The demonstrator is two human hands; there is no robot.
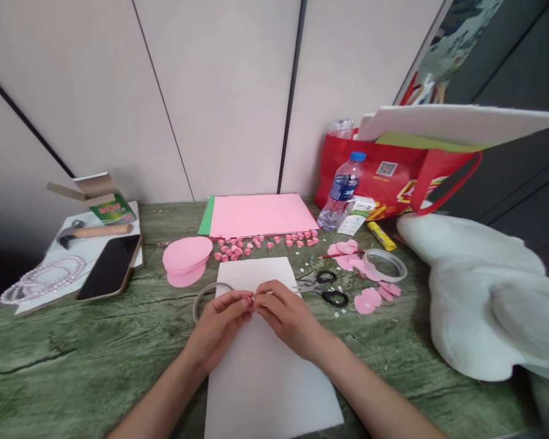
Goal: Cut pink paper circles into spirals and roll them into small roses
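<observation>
Over a white sheet of board [269, 390], my left hand [219, 320] pinches a small pink rolled paper piece [249, 300], partly hidden by the fingers. My right hand [288, 314] meets it there, fingertips pressed together at the same piece. Part of a tape roll [200, 299] shows behind my left hand. Black-handled scissors [332, 297] lie to the right of my right hand, with their blade tips at the board's edge. Beyond the board sit several small pink paper rolls [231, 251] in a loose row.
Pink paper circles [187, 253] lie left, cut pink pieces [370, 299] and another tape roll [405, 271] right. Pink sheets [265, 213], a water bottle [343, 192], a glue stick [381, 236] and a red bag [370, 164] stand behind. A phone [110, 268] and hammer [103, 230] lie left.
</observation>
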